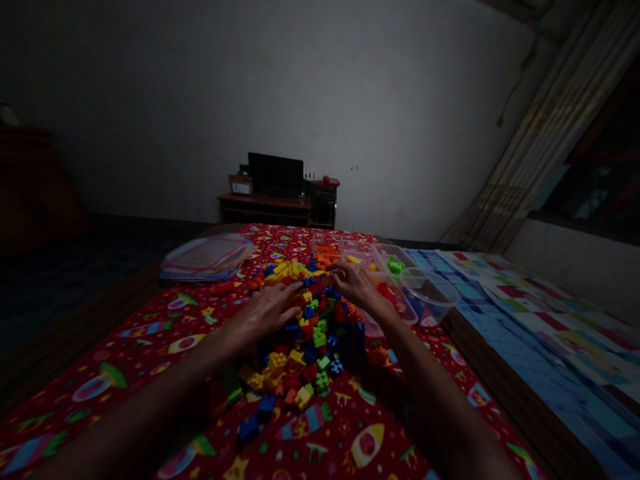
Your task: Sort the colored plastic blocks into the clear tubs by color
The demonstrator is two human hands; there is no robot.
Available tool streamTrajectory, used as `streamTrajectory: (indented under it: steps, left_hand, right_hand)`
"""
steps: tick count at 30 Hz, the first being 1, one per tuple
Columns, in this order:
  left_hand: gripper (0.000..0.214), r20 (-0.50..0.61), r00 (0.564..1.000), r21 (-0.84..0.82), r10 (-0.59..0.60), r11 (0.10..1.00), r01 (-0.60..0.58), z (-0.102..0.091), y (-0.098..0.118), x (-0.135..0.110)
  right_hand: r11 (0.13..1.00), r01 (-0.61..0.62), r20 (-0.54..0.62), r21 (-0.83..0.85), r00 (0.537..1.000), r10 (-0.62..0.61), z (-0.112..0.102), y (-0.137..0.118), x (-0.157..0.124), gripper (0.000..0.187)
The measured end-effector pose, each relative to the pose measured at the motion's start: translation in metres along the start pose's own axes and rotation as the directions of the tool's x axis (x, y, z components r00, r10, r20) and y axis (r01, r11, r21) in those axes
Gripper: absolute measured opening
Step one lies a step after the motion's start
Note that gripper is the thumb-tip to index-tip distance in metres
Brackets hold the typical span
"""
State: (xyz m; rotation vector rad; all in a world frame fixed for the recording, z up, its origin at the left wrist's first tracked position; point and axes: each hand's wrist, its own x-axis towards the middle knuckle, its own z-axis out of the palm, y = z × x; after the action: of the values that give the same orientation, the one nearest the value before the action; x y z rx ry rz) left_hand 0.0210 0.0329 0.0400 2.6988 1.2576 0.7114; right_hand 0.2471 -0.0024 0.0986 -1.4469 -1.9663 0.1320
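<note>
A heap of toy building bricks (320,327) in yellow, blue, red, green and orange lies on a red patterned cloth. My left hand (270,308) rests over the left side of the heap, fingers stretched out and thumb apart, with no brick seen in its grip. At the far right side of the heap is my right hand (351,283). Its fingers are bent with the tips drawn together; whatever may be between them is too small and dark to make out. Close to the right hand stand clear plastic containers with sorted bricks, including green bricks (395,265) and orange bricks (327,253).
A round clear tub (430,293) holding blue bricks stands at the right. Stacked plastic lids (207,257) lie at the left. The red cloth (185,343) spreads under everything. Behind is a desk with a monitor (276,175); a checkered bedspread (545,320) is at right.
</note>
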Motion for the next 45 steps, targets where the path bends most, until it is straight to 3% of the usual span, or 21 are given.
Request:
streamTrajectory:
  steps: [3, 7, 11, 16, 21, 24, 26, 29, 32, 36, 39, 45]
  left_hand:
    - [0.060, 0.054, 0.998, -0.035, 0.021, 0.999, -0.019, -0.013, 0.003, 0.007]
    - [0.055, 0.191, 0.976, -0.066, -0.107, 0.990, 0.122, -0.037, 0.014, 0.025]
    - [0.052, 0.087, 0.982, -0.164, -0.170, 0.970, 0.182, -0.051, 0.020, 0.048]
    - [0.050, 0.037, 0.984, -0.304, -0.172, 0.936, 0.176, -0.047, 0.007, 0.068]
    - [0.061, 0.046, 0.991, -0.429, -0.123, 0.893, 0.131, -0.035, -0.005, 0.069]
    - [0.064, 0.067, 0.981, -0.457, -0.182, 0.869, 0.193, -0.034, -0.006, 0.068]
    - [0.062, 0.061, 0.967, -0.458, -0.247, 0.854, 0.247, -0.035, -0.005, 0.068]
    - [0.058, 0.008, 0.950, -0.470, -0.312, 0.837, 0.279, -0.038, -0.005, 0.067]
    - [0.053, -0.033, 0.944, -0.499, -0.327, 0.824, 0.268, -0.040, -0.002, 0.065]
    - [0.049, -0.012, 0.942, -0.593, -0.335, 0.761, 0.263, -0.038, -0.001, 0.066]
    - [0.057, -0.020, 0.948, -0.664, -0.317, 0.713, 0.225, -0.039, -0.008, 0.068]
    - [0.050, -0.212, 0.921, -0.469, -0.326, 0.861, 0.197, -0.071, -0.033, 0.059]
  right_hand:
    - [0.999, -0.006, -0.023, -0.039, 1.000, 0.006, 0.002, 0.002, 0.008, 0.023]
    - [0.999, -0.034, -0.061, -0.035, 0.998, 0.032, 0.003, 0.017, 0.017, 0.027]
    - [0.989, -0.147, -0.143, -0.016, 0.979, 0.143, -0.008, 0.047, 0.034, 0.025]
    - [0.942, -0.246, -0.140, -0.230, 0.966, 0.218, -0.024, 0.089, 0.056, 0.023]
    - [0.862, -0.341, -0.109, -0.375, 0.940, 0.324, -0.027, 0.113, 0.064, 0.021]
    - [0.845, -0.328, -0.093, -0.423, 0.943, 0.319, -0.026, 0.108, 0.066, 0.022]
    - [0.881, -0.244, -0.081, -0.405, 0.970, 0.231, -0.025, 0.091, 0.066, 0.022]
    - [0.976, -0.003, 0.060, -0.216, 0.998, 0.017, -0.017, 0.045, 0.059, 0.035]
    - [0.985, 0.170, 0.215, 0.043, 0.961, -0.175, -0.002, -0.004, 0.047, 0.034]
    - [0.967, 0.250, 0.126, -0.048, 0.962, -0.242, 0.014, -0.035, 0.037, 0.027]
    - [0.973, 0.210, 0.079, -0.091, 0.976, -0.203, 0.010, -0.026, 0.042, 0.021]
    - [0.936, -0.099, -0.046, -0.338, 0.995, 0.089, -0.018, 0.046, 0.065, 0.022]
